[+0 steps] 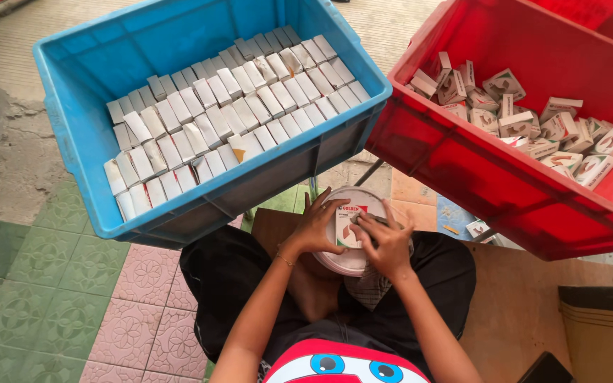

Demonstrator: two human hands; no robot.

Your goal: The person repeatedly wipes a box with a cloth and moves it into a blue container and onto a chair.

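I hold a small white carton with red and green print [348, 225] over a round white lid or bowl [352, 262] resting on my lap. My left hand [316, 228] grips the carton's left side. My right hand [384, 241] presses its fingers on the carton's right end. A blue crate [72, 135] stands tilted in front of me on the left, filled with neat rows of white cartons standing on end [228, 113]. To the right, a red crate [462, 177] holds a loose heap of the same printed cartons [533, 128].
I sit with legs crossed in black trousers on a floor of green and pink patterned tiles [51, 298]. A brown cardboard box [604, 333] stands at the lower right. One stray carton [478, 228] lies under the red crate.
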